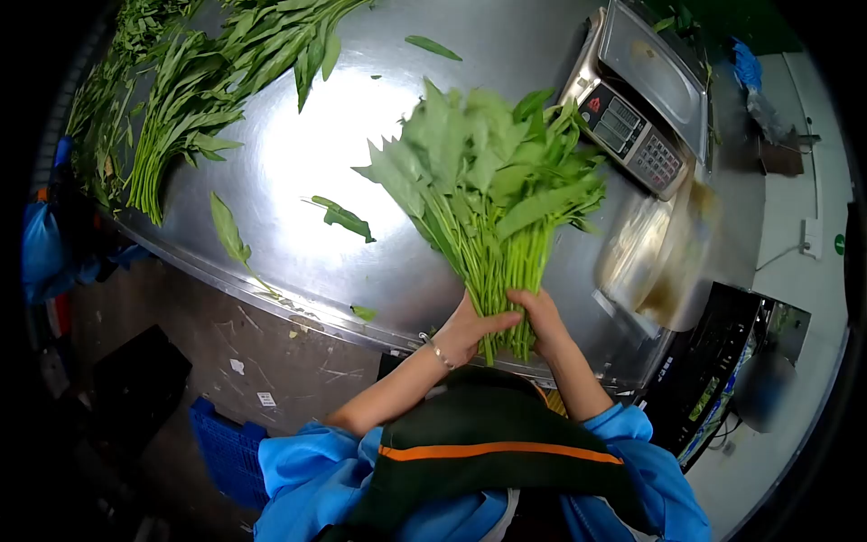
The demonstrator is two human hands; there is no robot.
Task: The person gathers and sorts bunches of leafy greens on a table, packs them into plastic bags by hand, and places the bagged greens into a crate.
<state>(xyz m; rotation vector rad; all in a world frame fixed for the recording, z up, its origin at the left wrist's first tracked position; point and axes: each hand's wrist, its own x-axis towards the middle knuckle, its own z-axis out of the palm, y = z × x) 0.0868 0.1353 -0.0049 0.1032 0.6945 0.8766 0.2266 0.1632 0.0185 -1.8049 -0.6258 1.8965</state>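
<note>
A thick bunch of water spinach stands out in front of me, its leaves fanned away over the steel table and its stems toward my body. My left hand wraps round the stems from the left, thumb across them. From the other side my right hand closes on the same stems. The cut ends poke out below both hands, near the table's front edge. The fingers behind the stems are hidden.
More water spinach lies in a heap at the table's left. Loose leaves are scattered between. A digital scale stands at the back right, with clear plastic bags in front. A black machine sits right; a blue crate is on the floor.
</note>
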